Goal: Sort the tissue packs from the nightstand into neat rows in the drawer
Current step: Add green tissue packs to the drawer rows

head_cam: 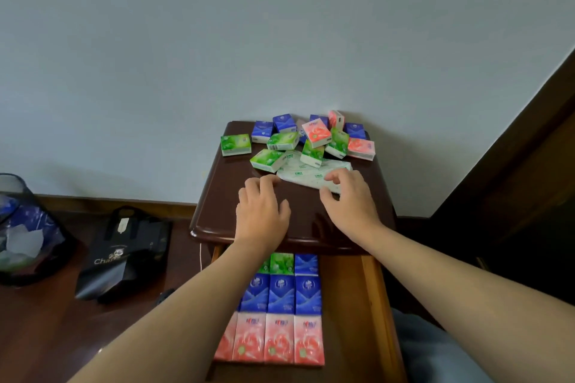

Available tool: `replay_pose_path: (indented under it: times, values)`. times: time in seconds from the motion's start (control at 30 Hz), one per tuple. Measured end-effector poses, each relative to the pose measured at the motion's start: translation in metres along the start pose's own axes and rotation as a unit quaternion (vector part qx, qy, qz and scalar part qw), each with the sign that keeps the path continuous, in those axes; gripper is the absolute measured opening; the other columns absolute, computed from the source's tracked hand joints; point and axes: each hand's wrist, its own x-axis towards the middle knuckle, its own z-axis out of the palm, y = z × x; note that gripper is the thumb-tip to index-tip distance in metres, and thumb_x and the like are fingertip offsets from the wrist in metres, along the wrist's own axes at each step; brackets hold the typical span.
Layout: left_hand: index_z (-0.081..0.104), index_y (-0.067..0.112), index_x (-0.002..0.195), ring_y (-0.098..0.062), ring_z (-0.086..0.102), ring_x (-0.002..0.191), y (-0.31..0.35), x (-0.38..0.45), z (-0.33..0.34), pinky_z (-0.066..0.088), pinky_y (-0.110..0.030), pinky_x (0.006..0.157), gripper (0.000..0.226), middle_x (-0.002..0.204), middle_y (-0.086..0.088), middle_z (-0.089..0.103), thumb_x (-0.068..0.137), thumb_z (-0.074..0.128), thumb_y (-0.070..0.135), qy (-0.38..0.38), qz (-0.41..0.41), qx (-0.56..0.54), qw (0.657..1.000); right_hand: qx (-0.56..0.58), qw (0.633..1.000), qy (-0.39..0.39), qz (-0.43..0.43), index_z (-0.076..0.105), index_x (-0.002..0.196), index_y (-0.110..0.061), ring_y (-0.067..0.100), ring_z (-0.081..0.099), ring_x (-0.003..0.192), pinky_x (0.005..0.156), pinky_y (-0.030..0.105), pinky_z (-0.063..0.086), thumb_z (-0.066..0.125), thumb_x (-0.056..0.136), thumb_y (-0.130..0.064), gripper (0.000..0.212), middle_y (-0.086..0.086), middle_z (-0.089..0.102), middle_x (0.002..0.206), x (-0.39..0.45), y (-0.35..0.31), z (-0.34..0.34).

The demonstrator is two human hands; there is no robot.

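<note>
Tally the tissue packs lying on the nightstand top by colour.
Green packs: 5
Blue packs: 4 in clear view
Pink packs: 3
Total: 12, not counting the printed wrapper at the right hand

- worktop (224, 211): dark brown, glossy
- loose packs up top: green (235, 144), blue (262, 130), pink w/ swirl (315, 133)
- flat wrapper (306, 176): white w/ small green marks
- drawer (378, 295): orange-brown wood; rows green (281, 263), blue (281, 294), pink (279, 337)
- bag (124, 258): black, pale lettering
- wall (280, 25): pale grey-blue
</note>
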Motion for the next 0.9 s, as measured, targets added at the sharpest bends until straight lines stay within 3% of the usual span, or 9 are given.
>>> replay_pose_path:
  times: [0.13,0.23,0.4,0.5,0.67,0.77,0.9]
  values:
    - [0.036,0.023,0.153,-0.033,0.045,0.123,-0.012,0.031,0.018,0.046,-0.044,0.098,0.066,0.144,-0.011,0.035,0.094,0.064,0.032,0.030,-0.012,0.025,0.999,-0.105,0.993,0.029,-0.045,0.053,0.138,-0.034,0.032,0.048,0.123,0.101,0.045,0.048,0.063,0.095,-0.040,0.044,0.003,0.042,0.141,0.044,-0.009,0.020]
    - [0.033,0.026,0.157,-0.034,0.043,0.127,-0.024,0.048,0.031,0.044,-0.046,0.102,0.072,0.149,-0.012,0.033,0.093,0.065,0.036,0.047,-0.010,0.025,0.999,-0.170,0.982,0.066,-0.049,0.044,0.145,-0.028,0.038,0.043,0.130,0.105,0.048,0.044,0.062,0.095,-0.043,0.056,0.010,0.036,0.152,0.079,-0.016,0.035]
    - [0.029,0.036,0.158,-0.032,0.034,0.138,-0.033,0.075,0.044,0.032,-0.048,0.113,0.074,0.154,-0.011,0.029,0.094,0.063,0.050,0.062,-0.023,-0.002,0.998,-0.216,0.971,0.102,-0.011,0.044,0.145,-0.014,0.037,0.045,0.130,0.108,0.048,0.040,0.058,0.095,-0.047,0.061,0.014,0.048,0.149,0.138,-0.027,0.045]
    - [0.037,0.047,0.152,-0.033,0.028,0.144,-0.034,0.091,0.046,0.026,-0.051,0.119,0.060,0.160,-0.010,0.024,0.096,0.058,0.055,0.044,-0.026,-0.017,0.999,-0.203,0.975,0.087,0.029,0.045,0.141,-0.014,0.037,0.043,0.134,0.109,0.050,0.039,0.064,0.092,-0.044,0.060,0.013,0.056,0.142,0.154,-0.029,0.049]
    - [0.053,0.041,0.140,-0.033,0.037,0.135,-0.037,0.095,0.041,0.028,-0.048,0.114,0.041,0.157,-0.009,0.027,0.100,0.057,0.048,0.024,-0.012,-0.038,0.999,-0.159,0.981,0.105,0.022,0.051,0.136,-0.015,0.035,0.044,0.133,0.108,0.049,0.041,0.065,0.094,-0.031,0.047,0.008,0.061,0.136,0.151,-0.028,0.047]
    - [0.048,0.034,0.144,-0.032,0.031,0.131,-0.037,0.082,0.034,0.031,-0.045,0.112,0.050,0.153,-0.014,0.028,0.098,0.064,0.041,0.037,-0.011,-0.102,0.994,-0.130,0.984,0.119,-0.018,0.053,0.136,-0.013,0.035,0.047,0.123,0.100,0.047,0.041,0.065,0.091,-0.024,0.048,0.008,0.060,0.136,0.133,-0.028,0.037]
    - [0.039,0.016,0.151,-0.029,0.033,0.133,-0.034,0.051,0.017,0.018,-0.027,0.109,0.069,0.145,-0.012,0.041,0.093,0.072,0.036,0.054,0.010,-0.113,0.992,-0.041,0.992,0.101,-0.058,0.057,0.132,-0.010,0.033,0.054,0.118,0.098,0.043,0.046,0.072,0.085,-0.023,0.051,0.009,0.063,0.128,0.087,-0.030,0.017]
